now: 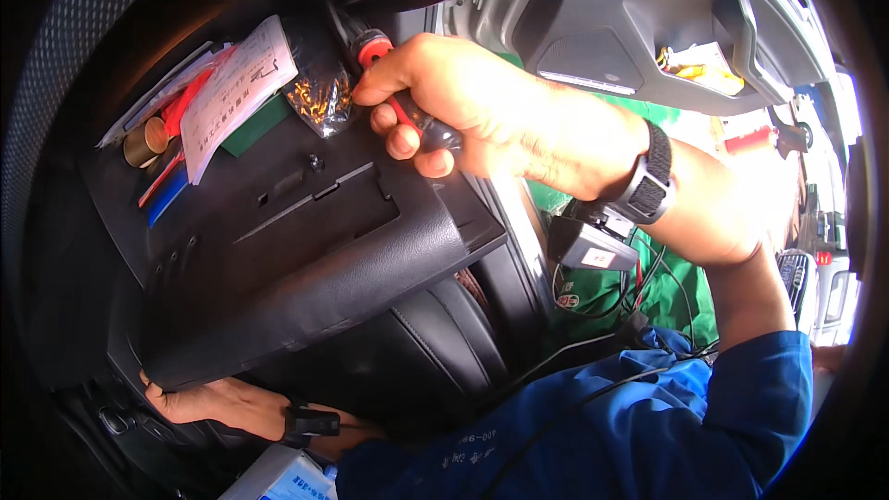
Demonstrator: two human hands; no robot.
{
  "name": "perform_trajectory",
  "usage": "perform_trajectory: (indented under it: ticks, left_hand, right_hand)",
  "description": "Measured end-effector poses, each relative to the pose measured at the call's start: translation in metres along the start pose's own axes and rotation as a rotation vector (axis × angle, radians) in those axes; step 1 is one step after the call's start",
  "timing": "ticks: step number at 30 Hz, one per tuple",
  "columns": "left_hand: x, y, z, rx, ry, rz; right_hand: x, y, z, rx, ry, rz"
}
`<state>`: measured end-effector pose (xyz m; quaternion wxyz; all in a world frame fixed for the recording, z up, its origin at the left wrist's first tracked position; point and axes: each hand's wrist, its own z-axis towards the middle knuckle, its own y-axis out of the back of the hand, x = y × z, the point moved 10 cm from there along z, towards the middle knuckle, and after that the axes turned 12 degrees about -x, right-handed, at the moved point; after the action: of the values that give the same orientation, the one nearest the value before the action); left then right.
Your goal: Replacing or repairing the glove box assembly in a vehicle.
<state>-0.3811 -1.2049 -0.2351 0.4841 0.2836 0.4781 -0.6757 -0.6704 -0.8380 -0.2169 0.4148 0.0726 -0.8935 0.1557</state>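
Observation:
My right hand (444,93) is wrapped round the red and black handle of a screwdriver (373,44). Its dark front end points up and left toward the underside of the dashboard, where shadow hides the tip. At the lower left, my left hand (208,404) grips the corner of the open black glove box lid (324,301), its fingers mostly hidden beneath the edge. Beside the screwdriver lies a clear plastic bag of small brass-coloured pieces (319,97). Printed papers (236,97), a dark green box (255,127) and a brass-coloured cylinder (145,143) sit farther left.
A black seat (421,338) lies below the lid. The open car door (593,32) stands at upper right, with a yellow item (708,69) in its pocket. Green cloth (671,292) with cables covers the sill side. A light box (278,474) is at the bottom.

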Motion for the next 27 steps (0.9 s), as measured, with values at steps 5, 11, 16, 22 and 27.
perform_trajectory:
  ticks: [5, 11, 16, 22, 27]
  left_hand:
    - [-0.029, -0.017, -0.013, 0.000, -0.193, 0.207]
    - [-0.043, -0.026, -0.023, -0.123, -0.184, 0.219]
    - [0.002, -0.005, 0.005, -0.108, 0.083, 0.149]
    - [0.009, 0.002, 0.017, -0.082, 0.080, 0.091]
    - [-0.026, -0.038, -0.019, 0.140, -0.125, 0.057]
  right_hand:
    - [0.015, -0.016, -0.020, -0.134, 0.023, -0.079]
    - [0.012, -0.021, -0.020, -0.269, -0.005, -0.034]
    - [0.016, -0.041, -0.017, -0.241, 0.298, -0.198]
    - [0.004, -0.050, -0.030, -0.259, -0.029, 0.262]
    - [0.006, -0.052, -0.027, -0.477, 0.004, 0.062]
